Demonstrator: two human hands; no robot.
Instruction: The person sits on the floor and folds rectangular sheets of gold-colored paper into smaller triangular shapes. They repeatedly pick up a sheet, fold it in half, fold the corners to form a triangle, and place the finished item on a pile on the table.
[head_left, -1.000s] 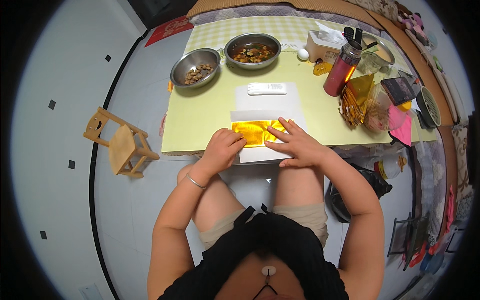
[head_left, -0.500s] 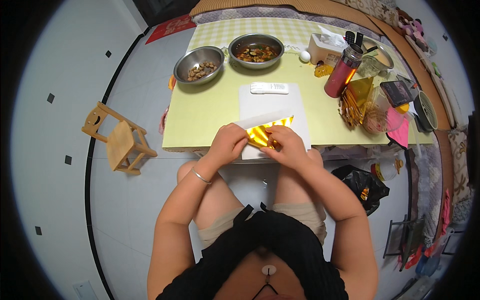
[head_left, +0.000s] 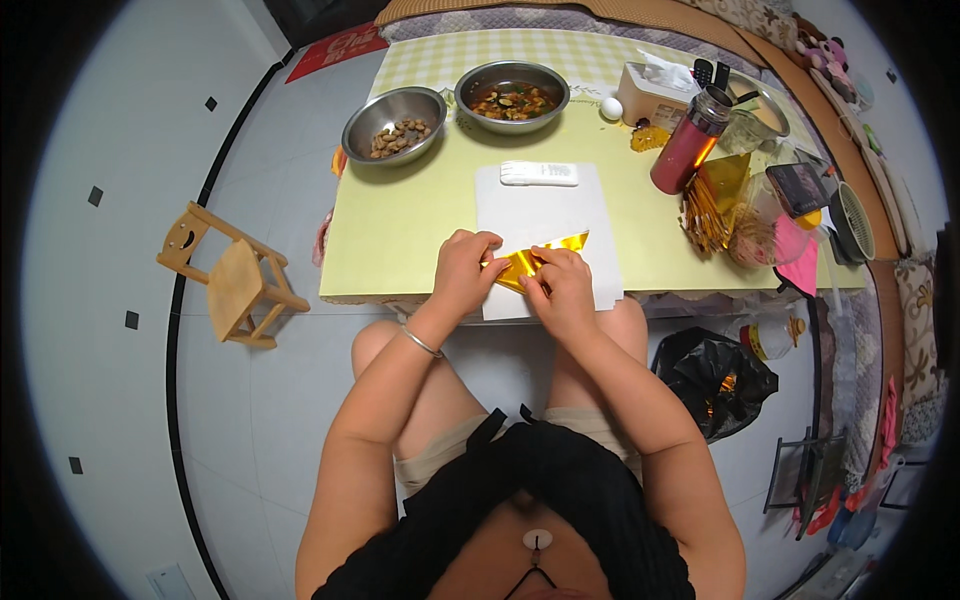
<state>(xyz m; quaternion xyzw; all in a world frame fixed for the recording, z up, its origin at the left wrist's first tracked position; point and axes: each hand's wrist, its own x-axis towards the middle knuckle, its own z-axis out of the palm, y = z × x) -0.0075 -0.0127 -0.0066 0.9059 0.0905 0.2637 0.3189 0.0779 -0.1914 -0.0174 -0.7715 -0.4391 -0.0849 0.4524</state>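
Left hand point(head_left: 466, 272) and right hand point(head_left: 563, 291) pinched gold paper point(head_left: 516, 270) between them; it seemed light, thin, slick and easily creased, best held by its edges.

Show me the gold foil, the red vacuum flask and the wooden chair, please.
Gold foil point(head_left: 516, 269), head view: shiny middle.
Red vacuum flask point(head_left: 684, 158), head view: middle of its body.
Wooden chair point(head_left: 235, 284), head view: seat.
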